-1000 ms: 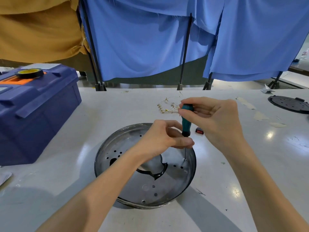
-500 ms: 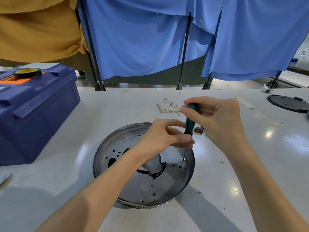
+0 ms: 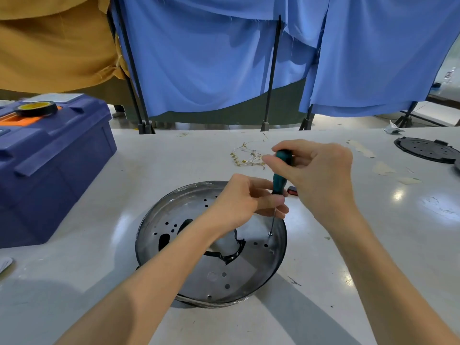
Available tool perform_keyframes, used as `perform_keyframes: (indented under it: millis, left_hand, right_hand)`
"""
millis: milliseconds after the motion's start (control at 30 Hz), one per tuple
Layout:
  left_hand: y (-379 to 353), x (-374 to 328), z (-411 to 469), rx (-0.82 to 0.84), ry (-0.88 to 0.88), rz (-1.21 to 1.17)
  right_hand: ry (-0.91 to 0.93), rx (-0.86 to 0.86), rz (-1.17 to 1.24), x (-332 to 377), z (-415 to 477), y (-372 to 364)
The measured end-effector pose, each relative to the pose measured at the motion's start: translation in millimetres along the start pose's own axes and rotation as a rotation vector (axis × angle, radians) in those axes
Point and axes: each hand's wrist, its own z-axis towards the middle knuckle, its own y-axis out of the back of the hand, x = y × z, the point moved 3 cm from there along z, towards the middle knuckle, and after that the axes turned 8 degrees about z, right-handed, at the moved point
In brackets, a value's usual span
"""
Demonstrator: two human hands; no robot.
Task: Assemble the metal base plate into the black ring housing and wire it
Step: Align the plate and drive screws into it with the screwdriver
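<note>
Screwdriver [image 3: 278, 180]: leaning slightly more to the right than a second ago, its tip staying on the same screw [image 3: 270, 234].
Right hand [image 3: 321, 175]: grasping the top of the green handle with its fingertips, probably for twirling it.
Left hand [image 3: 244, 202]: pinching the shaft below the handle, keeping the tip from slipping (my guess).
Plate [image 3: 199, 277]: lying on the tabletop [image 3: 373, 245] under both hands; whether the black ring is sitting beneath it, I cannot tell.
Wires [image 3: 249, 158]: lying beyond the plate, untouched.

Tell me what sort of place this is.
Probably a workshop assembly bench: a large blue plastic toolbox, a green-handled screwdriver set on a round perforated metal base plate, and blue cloth screens hung behind the white table.
</note>
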Motion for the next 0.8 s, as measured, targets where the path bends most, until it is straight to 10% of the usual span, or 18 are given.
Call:
perform_keyframes:
  millis: [233, 567, 800]
  left_hand:
    - [8, 2, -4, 0.081, -0.011, 0.012]
    - [-2, 0, 3, 0.026, -0.010, 0.037]
    - [4, -1, -4, 0.106, 0.001, -0.006]
  right_hand:
    - [-0.047, 0.432, 0.317, -4, 2, 5]
    - [-0.002, -0.100, -0.107, -3, -10, -4]
    - [-0.048, 0.288, 0.243, 2, 2, 8]
